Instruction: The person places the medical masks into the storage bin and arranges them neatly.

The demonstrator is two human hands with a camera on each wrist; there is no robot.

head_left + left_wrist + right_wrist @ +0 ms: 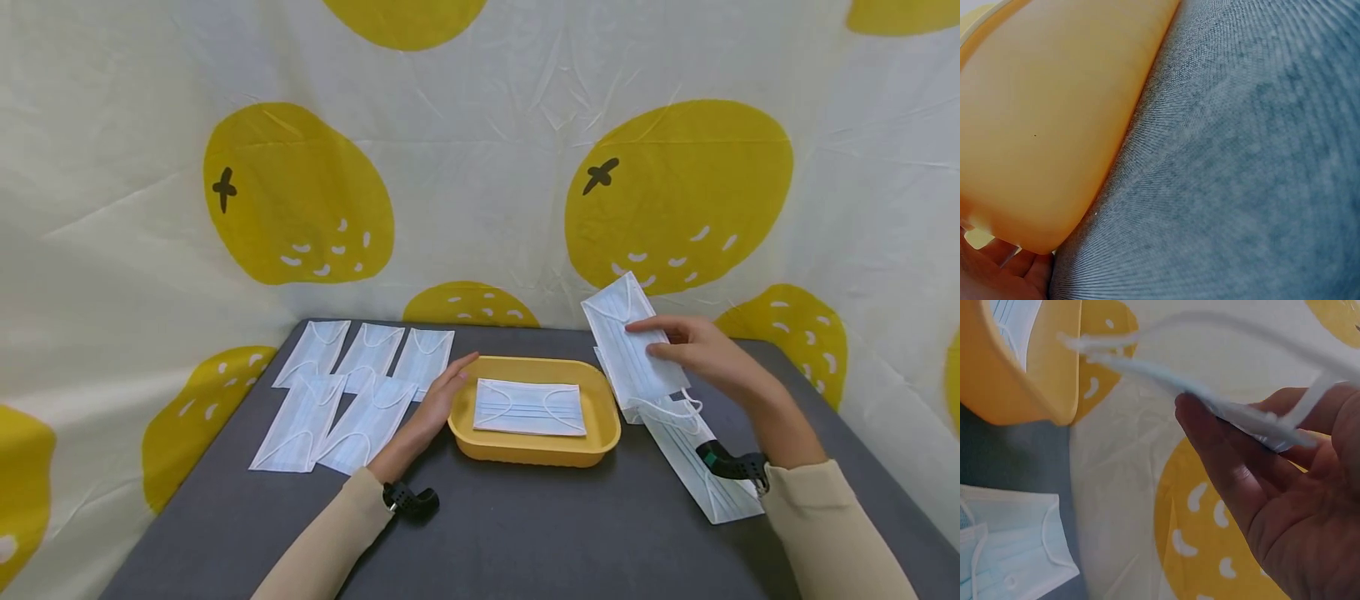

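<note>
My right hand [701, 354] pinches 1 face mask [628, 346] in the air, thumb on top, fingers beneath, at 3 o'clock from the yellow tray [606, 425]. My left hand [438, 400] lies with straight fingers against the tray's wall at 9 o'clock, gripping nothing.

Procedure, as I judge it:
1. Keep the left hand bracing the tray so it cannot slide on the grey table [510, 533].
2. Carry the held mask level over the tray and square it with the mask already inside [529, 407] (ear loops hang loose and could snag the rim).
3. Release only once it lies flat.

5 spare masks [352, 392] lie at 9 o'clock. More masks [693, 467] lie under my right wrist; their count is hidden. The left wrist view is blurred, showing only tray wall and cloth.
</note>
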